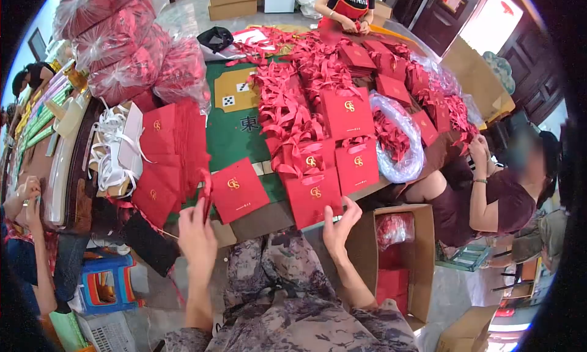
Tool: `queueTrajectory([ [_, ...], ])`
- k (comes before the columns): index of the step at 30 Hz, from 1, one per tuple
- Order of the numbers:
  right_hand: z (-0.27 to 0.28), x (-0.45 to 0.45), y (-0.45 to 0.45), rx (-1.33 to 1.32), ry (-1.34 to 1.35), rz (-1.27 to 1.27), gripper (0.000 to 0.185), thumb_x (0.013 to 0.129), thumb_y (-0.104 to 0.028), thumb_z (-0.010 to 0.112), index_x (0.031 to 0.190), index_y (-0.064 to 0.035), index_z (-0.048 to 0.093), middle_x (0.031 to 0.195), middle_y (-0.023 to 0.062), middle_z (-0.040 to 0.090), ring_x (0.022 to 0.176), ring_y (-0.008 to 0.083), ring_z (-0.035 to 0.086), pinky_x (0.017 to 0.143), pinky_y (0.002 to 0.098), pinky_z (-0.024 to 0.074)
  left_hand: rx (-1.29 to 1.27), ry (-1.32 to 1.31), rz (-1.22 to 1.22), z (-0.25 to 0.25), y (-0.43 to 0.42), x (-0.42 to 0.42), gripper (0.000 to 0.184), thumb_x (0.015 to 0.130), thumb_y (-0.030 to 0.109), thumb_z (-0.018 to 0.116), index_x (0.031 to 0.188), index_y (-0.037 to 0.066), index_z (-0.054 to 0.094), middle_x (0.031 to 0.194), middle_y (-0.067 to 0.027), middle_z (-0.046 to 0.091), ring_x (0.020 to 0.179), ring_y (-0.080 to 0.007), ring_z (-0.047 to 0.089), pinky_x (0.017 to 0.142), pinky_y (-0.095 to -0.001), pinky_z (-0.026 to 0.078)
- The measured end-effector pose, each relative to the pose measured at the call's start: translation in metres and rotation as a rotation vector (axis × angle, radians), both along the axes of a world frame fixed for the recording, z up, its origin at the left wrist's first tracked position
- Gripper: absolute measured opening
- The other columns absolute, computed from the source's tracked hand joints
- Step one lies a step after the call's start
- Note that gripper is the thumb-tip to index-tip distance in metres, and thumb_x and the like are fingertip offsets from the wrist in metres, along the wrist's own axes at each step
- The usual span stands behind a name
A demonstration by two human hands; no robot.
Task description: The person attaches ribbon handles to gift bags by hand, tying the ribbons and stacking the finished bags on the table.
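Observation:
My left hand (pixel 197 233) is closed on a narrow red strip that looks like ribbon (pixel 206 190); the fingers partly hide it. Just right of it a flat red paper bag (pixel 239 190) with a gold emblem lies tilted at the table's near edge. My right hand (pixel 340 226) has thumb and fingers apart and holds nothing. It is beside the lower right corner of another red gift bag (pixel 313 199), which lies on a pile of bags with red ribbon handles (pixel 284 107). Whether the fingers touch that bag, I cannot tell.
A stack of flat red bags (pixel 189 150) and a box of white ribbons (pixel 125 147) lie left. Plastic-wrapped red bundles (pixel 131 46) rise behind. An open carton (pixel 422 254) stands right of my legs. People work at the far side (pixel 348 9), right (pixel 507 187) and left.

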State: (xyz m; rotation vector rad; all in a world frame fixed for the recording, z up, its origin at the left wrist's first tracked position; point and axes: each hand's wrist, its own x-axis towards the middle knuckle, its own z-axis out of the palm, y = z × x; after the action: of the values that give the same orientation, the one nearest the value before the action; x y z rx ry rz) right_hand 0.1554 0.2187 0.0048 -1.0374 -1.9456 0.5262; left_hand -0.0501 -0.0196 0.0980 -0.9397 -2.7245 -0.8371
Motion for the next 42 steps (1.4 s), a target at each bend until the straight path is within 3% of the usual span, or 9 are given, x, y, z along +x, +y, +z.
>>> queueTrajectory([
  [3,-0.044,0.019,0.006,-0.078,-0.041,-0.067,0.053,0.088,-0.015,0.071,0.129,0.0046,0.044,0.125,0.0211,0.043,0.115,0.0323,0.043,0.1,0.0431,0.0368,-0.085,-0.043,-0.017,-0.031,0.024,0.014,0.06,0.081,0.003,0.066,0.139,0.009,0.048,0.119,-0.017,0.05,0.111,-0.0366,0.051,0.092,-0.0452,0.047],
  [8,-0.063,0.027,0.014,-0.811,0.514,0.103,0.042,0.091,-0.014,0.07,0.122,0.0011,0.045,0.104,0.0094,0.057,0.094,0.0158,0.056,0.083,0.0313,0.0488,-0.092,-0.182,-0.052,-0.051,0.056,0.046,0.073,0.077,0.011,0.075,0.143,0.008,0.042,0.126,-0.019,0.046,0.116,-0.0391,0.047,0.094,-0.0478,0.045],
  [12,-0.04,0.027,0.014,-0.939,0.622,0.136,0.026,0.095,-0.009,0.064,0.115,-0.0076,0.049,0.096,0.0011,0.061,0.082,0.0088,0.058,0.067,0.0239,0.0469,-0.003,-0.092,-0.147,-0.063,0.07,0.04,0.076,0.076,0.016,0.079,0.142,0.007,0.043,0.122,-0.0191,0.049,0.109,-0.0356,0.052,0.089,-0.0457,0.048],
  [19,0.001,-0.003,0.026,-0.798,0.63,0.32,0.019,0.096,-0.009,0.06,0.112,-0.0091,0.048,0.088,0.0005,0.058,0.074,0.0086,0.053,0.065,0.0251,0.0445,0.434,-0.972,-0.341,-0.07,0.147,0.027,0.062,0.086,0.024,0.077,0.136,0.001,0.047,0.115,-0.0121,0.062,0.088,-0.0179,0.064,0.078,-0.0335,0.054],
  [22,0.014,-0.027,0.038,-0.878,0.686,0.329,0.022,0.097,-0.011,0.059,0.116,-0.0114,0.048,0.079,-0.0003,0.055,0.066,0.0084,0.052,0.056,0.0246,0.0416,0.658,-0.762,-0.395,-0.087,0.167,0.01,0.047,0.086,0.018,0.074,0.124,0.0,0.054,0.101,-0.0095,0.065,0.083,-0.0162,0.065,0.071,-0.0298,0.053],
  [26,0.018,-0.046,0.073,-0.685,0.551,0.421,0.026,0.098,-0.008,0.058,0.122,-0.005,0.048,0.095,0.004,0.058,0.081,0.0103,0.057,0.064,0.0228,0.0481,0.656,-0.882,-0.405,-0.057,0.183,-0.028,0.023,0.089,0.007,0.068,0.11,0.002,0.062,0.087,0.0004,0.065,0.076,-0.0097,0.061,0.069,-0.0261,0.051],
  [30,0.04,-0.024,0.161,0.133,0.208,0.035,0.019,0.093,-0.004,0.059,0.112,-0.0004,0.058,0.095,0.01,0.058,0.087,0.0208,0.056,0.082,0.0339,0.0469,0.711,-0.86,-0.423,-0.03,0.21,-0.063,0.026,0.091,0.008,0.066,0.116,0.003,0.06,0.088,0.0029,0.063,0.072,-0.0048,0.055,0.058,-0.0222,0.044],
  [33,0.038,0.0,0.234,0.213,-0.013,-0.074,0.032,0.084,0.0,0.06,0.116,-0.0043,0.058,0.102,0.0203,0.055,0.097,0.0393,0.055,0.086,0.0458,0.045,0.664,-0.872,-0.422,-0.022,0.229,-0.095,0.024,0.092,0.017,0.069,0.113,0.008,0.063,0.084,0.0035,0.062,0.064,-0.005,0.052,0.051,-0.0188,0.039],
  [42,0.031,0.008,0.272,0.397,-0.256,-0.111,0.012,0.089,-0.015,0.06,0.096,-0.0056,0.063,0.093,0.0167,0.062,0.093,0.0354,0.057,0.082,0.0471,0.0444,0.605,-1.021,-0.284,-0.05,0.276,-0.123,0.019,0.087,0.02,0.072,0.099,0.005,0.068,0.076,0.0006,0.065,0.061,-0.0095,0.057,0.049,-0.026,0.045],
])
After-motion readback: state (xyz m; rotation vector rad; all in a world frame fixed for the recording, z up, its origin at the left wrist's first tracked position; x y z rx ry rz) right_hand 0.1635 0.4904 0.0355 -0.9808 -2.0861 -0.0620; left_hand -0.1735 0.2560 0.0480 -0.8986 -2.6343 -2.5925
